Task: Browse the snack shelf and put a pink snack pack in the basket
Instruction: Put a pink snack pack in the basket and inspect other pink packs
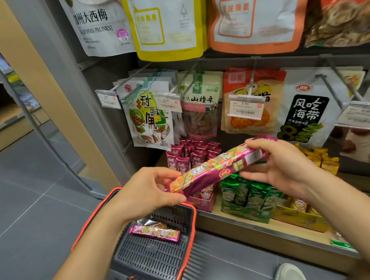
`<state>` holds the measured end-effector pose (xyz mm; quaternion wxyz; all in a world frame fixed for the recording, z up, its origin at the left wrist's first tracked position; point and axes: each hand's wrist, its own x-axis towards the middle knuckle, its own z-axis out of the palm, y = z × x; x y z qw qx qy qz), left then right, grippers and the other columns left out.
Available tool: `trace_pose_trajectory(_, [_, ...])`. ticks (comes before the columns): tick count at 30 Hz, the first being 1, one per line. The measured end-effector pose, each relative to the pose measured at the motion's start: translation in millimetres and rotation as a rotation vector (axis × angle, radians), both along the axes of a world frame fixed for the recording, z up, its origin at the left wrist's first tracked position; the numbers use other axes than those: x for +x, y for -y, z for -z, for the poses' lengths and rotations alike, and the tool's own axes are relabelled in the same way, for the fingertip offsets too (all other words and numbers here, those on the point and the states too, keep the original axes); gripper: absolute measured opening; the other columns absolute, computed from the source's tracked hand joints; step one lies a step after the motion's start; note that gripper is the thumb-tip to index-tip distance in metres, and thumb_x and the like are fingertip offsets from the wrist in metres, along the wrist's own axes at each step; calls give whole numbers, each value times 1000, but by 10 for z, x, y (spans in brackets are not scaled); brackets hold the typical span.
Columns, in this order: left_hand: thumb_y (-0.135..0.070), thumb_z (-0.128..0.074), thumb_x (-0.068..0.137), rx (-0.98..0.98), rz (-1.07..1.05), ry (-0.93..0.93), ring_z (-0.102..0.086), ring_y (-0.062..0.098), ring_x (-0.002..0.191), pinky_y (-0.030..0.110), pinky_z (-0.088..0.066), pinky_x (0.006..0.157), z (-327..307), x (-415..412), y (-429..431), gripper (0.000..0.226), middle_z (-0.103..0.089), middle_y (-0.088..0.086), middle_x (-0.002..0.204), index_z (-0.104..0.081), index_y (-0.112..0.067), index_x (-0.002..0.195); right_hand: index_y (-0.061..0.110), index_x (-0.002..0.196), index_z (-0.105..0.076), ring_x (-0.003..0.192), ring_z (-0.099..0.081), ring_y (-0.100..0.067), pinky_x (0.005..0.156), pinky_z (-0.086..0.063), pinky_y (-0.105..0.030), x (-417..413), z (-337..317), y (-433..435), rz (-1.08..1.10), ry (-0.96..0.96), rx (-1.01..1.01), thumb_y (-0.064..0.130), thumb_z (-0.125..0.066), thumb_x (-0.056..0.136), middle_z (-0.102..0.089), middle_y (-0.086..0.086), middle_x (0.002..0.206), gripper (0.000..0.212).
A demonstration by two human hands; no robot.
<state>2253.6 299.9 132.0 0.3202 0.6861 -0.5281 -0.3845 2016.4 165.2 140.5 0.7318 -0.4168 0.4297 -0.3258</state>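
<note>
Left hand [148,193]: thumb and fingers pinch the lower left end of the pink snack pack [216,167].
Right hand [281,164]: fingers curl over the pack's upper right end with the thumb beneath, gripping it.
Pink snack pack: a long, shiny magenta wrapper with orange and yellow print. It is held in the air between both hands and tilted, right end higher. It sits in front of the shelf, with its left end above the basket's far rim.
Basket [150,258]: dark grey slotted plastic with an orange-red rim, below the left forearm. What carries it cannot be told.
Basket contents: a second pink pack [155,233] lies flat near the far wall. A silvery wrapper [146,222] shows just behind it, and its kind cannot be told.
Pink display box [202,202]: on the shelf ledge [244,222], directly under the held pack, with similar packs inside.
Magenta packets [194,154]: small ones standing upright in rows behind that box.
Green display box [245,210]: just right of the pink one, filled with upright green packets [248,192].
Yellow display box [300,216]: further right, holding yellow packets [323,158].
Hooks above: a tamarind pouch [148,118], a hawthorn strip bag [199,109], an orange bag [252,122] behind a price tag [245,108], and a kelp bag [305,110].
Floor: grey tiles, with a pale shoe [290,276] at the bottom edge.
</note>
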Motion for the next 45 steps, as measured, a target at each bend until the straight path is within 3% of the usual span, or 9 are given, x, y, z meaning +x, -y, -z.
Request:
trace_pose_trajectory(3, [-12,-87,63,-61,-101,-9,-69,5,72,15,-51,63,-18,55,-6,53,-75,-3,91,-69,-23,111,8,105,-67,81,-74,-31,54,-59,-28,-70,18,21,-89,-116,-3,19,-62,94,-75,-15,89,17])
trace_pose_trajectory(10, [-21,-73,70,-237,-425,-615,-72,22,90,21,-56,70,42,137,66,32,-75,14,98,-74,-8,99,0,103,-64,85,-73,-28,59,-59,-27,-122,64,71,-36,24,35,-4,-55,91,-74,-19,93,15])
trace_pose_trajectory(14, [-16,-74,66,-291,-540,-652,-73,20,78,22,-56,63,98,113,112,13,-75,16,88,-79,-10,76,0,101,-62,96,-69,-32,63,-60,-31,-98,94,70,-38,43,52,-7,-54,91,-72,-20,98,15])
trace_pose_trajectory(21, [-19,-73,66,-299,-523,-613,-62,11,58,21,-54,57,143,136,124,10,-71,8,69,-79,-16,73,1,104,-60,100,-67,-34,63,-61,-32,-105,93,84,-23,61,65,-8,-52,92,-67,-23,106,17])
trace_pose_trajectory(29, [-11,-58,95,42,69,223,-65,-3,92,18,-49,83,125,91,69,29,-73,-19,96,-73,-33,106,3,114,-56,84,-74,-28,61,-60,-28,-143,26,85,52,-12,-122,-2,-64,86,-70,-22,100,29])
trace_pose_trajectory(36, [-19,-56,96,144,273,713,-54,20,116,25,-40,92,417,-138,250,39,-60,4,123,-55,-23,135,16,90,-62,84,-72,-25,67,-61,-33,-15,78,-26,44,-325,-538,6,-75,81,-72,-9,88,19])
trace_pose_trajectory(38, [-37,-62,91,-11,269,666,-53,9,112,16,-38,91,421,-230,318,47,-55,-6,118,-53,-28,136,23,86,-62,82,-68,-11,73,-57,-33,57,94,-68,-19,-462,-740,10,-78,79,-69,1,84,22])
trace_pose_trajectory(40, [-54,-63,83,-197,179,452,-53,-7,97,4,-38,80,358,-376,402,53,-53,-23,107,-55,-35,132,29,85,-60,79,-62,2,70,-49,-15,150,119,-137,-101,-521,-869,15,-80,78,-65,9,82,25])
trace_pose_trajectory(45, [-48,-63,72,-348,65,350,-57,-1,79,25,-52,70,290,-403,616,36,-59,-20,87,-57,-42,107,24,95,-64,85,-63,-3,79,-52,-23,287,104,-89,-256,-517,-803,25,-82,75,-67,9,92,27])
